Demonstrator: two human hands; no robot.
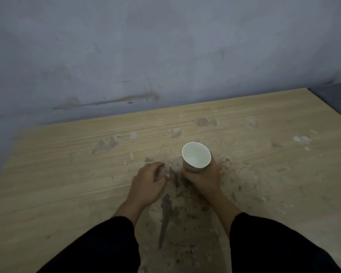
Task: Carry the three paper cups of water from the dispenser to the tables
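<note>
Head view: the paper cup (196, 157) stands upright or nearly so at the centre of the wooden table (67, 164), its rim open to the camera and a shallow level of water visible inside; whether its base bears fully on the surface cannot be determined, because the right hand (204, 177) covers the lower wall. That hand is wrapped around the cup from the near side, fingers closed on the printed wall below the rim. The left hand (149, 181) rests just beside it on the tabletop, fingers loosely curled and grasping nothing, apart from the cup. Dark sleeves (274, 243) cover both forearms. The table surface around the cup is rough with dried residue, grit and dark smears, and a stained grey wall (165, 56) borders its far edge. Probable hazards: thin paper walls deform under excess squeeze, which would raise the water level and spill it over the rim; an uneven patch of residue under the base could tilt the cup on release; a sideways withdrawal of the right hand, or a stray movement of the nearby left hand, could knock it over.
</note>
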